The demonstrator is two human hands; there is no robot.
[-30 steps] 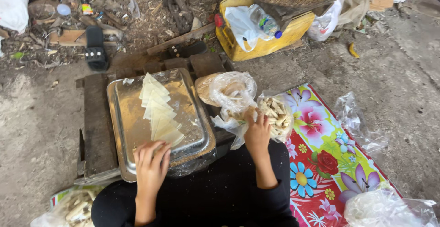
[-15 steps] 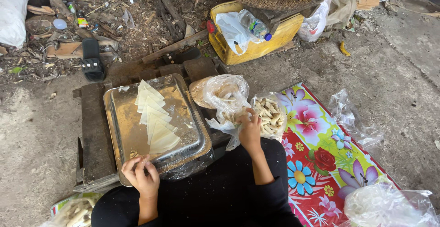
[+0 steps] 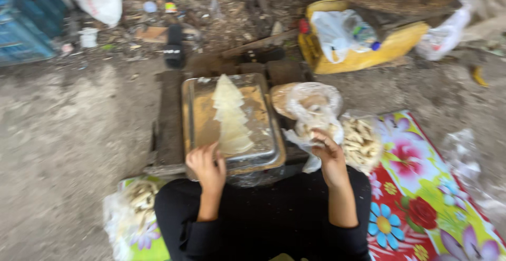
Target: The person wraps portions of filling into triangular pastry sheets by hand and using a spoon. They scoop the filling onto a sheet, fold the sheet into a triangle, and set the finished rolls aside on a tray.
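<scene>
Presently noted: left hand (image 3: 206,165) at metal tray (image 3: 196,114) edge beside stacked wrappers (image 3: 231,117), fingers curled, grip unclear; right hand (image 3: 328,153) fingers clamped on plastic bag (image 3: 311,114).

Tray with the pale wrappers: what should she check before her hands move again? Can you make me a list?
1. Tray sits flat on the wooden stand: ok.
2. Wrappers lie in an overlapping row inside the tray, none hanging over its rim: ok.
3. Left hand is at the tray's near edge, beside the closest wrapper: ok.
4. Right hand is at the clear bag; whether its grip holds anything: cannot tell, the picture is blurred.
5. Bag of pale pieces is within reach, beside the right hand: ok.
6. Flowered mat lies flat under that bag: ok.
</scene>
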